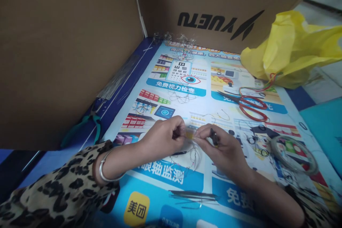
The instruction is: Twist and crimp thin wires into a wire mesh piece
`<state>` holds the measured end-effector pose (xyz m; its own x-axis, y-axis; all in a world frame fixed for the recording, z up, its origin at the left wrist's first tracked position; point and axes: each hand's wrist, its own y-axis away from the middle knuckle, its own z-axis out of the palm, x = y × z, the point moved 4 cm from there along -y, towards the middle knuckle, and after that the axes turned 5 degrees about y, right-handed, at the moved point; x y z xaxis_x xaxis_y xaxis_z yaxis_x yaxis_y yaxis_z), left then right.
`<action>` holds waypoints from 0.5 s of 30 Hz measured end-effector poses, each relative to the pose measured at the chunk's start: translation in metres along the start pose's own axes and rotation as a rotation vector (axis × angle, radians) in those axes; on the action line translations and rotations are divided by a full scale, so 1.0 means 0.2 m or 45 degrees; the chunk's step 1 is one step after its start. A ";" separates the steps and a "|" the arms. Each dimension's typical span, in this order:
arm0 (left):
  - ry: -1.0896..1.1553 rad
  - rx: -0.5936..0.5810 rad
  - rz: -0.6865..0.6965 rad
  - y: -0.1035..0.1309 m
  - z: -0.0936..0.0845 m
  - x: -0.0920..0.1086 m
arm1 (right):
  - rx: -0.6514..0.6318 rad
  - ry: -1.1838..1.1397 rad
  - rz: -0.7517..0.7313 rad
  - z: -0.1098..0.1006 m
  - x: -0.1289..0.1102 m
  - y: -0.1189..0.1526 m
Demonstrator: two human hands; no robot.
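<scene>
Near the middle of the printed poster, my left hand (172, 133) and my right hand (217, 144) face each other, fingers pinched. Between their fingertips stretches a small clear piece (190, 133), which looks like thin film or wire. A dark tool (214, 137) also sits in my right hand, its tip pointing up. Just below the fingers hangs or lies a loop of thin wire (195, 156); whether it joins the clear piece I cannot tell. A bundle of short dark wires (193, 195) rests nearer to me.
Red-handled scissors (252, 106) and a yellow bag (291, 50) are at the right. A wire coil (294, 155) lies nearer. Teal pliers (93, 124) and straight wires (117, 78) are at the left. Cardboard (213, 0) stands behind; wire shapes (181, 96) lie on the poster.
</scene>
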<state>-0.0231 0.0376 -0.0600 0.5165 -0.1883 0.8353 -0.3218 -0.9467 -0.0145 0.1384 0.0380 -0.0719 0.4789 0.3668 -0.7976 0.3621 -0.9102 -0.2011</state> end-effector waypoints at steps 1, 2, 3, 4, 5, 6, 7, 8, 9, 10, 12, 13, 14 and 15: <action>-0.003 0.006 -0.001 0.00 0.00 0.00 | 0.000 0.007 -0.030 -0.01 0.00 0.00; -0.004 0.012 -0.002 0.00 -0.01 -0.01 | -0.003 0.009 -0.063 -0.02 0.00 0.01; -0.006 0.019 -0.003 0.00 -0.01 -0.01 | -0.006 -0.001 -0.097 -0.03 -0.01 0.01; -0.008 0.023 -0.004 0.00 -0.01 -0.01 | -0.013 -0.023 -0.134 -0.03 -0.02 0.02; -0.008 0.024 -0.005 0.00 -0.01 -0.01 | -0.019 -0.053 -0.174 -0.03 -0.03 0.02; -0.005 0.020 -0.007 0.00 -0.01 -0.01 | -0.029 -0.084 -0.212 -0.03 -0.04 0.02; -0.001 0.016 -0.010 0.00 -0.01 0.00 | -0.044 -0.107 -0.242 -0.03 -0.06 0.02; 0.006 0.012 -0.010 0.00 -0.01 0.00 | -0.058 -0.117 -0.265 -0.03 -0.07 0.02; 0.013 0.010 -0.008 0.00 -0.01 0.00 | -0.069 -0.111 -0.280 -0.03 -0.08 0.02; 0.022 0.009 -0.004 0.00 -0.01 0.00 | -0.073 -0.091 -0.286 -0.03 -0.09 0.02; 0.031 0.016 0.006 0.01 -0.01 0.00 | -0.062 -0.032 -0.285 -0.02 -0.09 0.02; 0.030 0.020 0.007 0.01 -0.01 0.00 | -0.044 -0.002 -0.290 -0.02 -0.09 0.02; 0.028 0.020 0.005 0.01 0.00 0.00 | -0.024 0.026 -0.301 -0.02 -0.08 0.02; 0.029 0.019 0.002 0.00 0.00 0.00 | -0.008 0.052 -0.318 -0.02 -0.08 0.02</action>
<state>-0.0245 0.0370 -0.0602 0.4979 -0.1844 0.8474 -0.3108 -0.9502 -0.0242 0.1357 0.0295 -0.0566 0.4058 0.5877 -0.7000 0.4781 -0.7892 -0.3854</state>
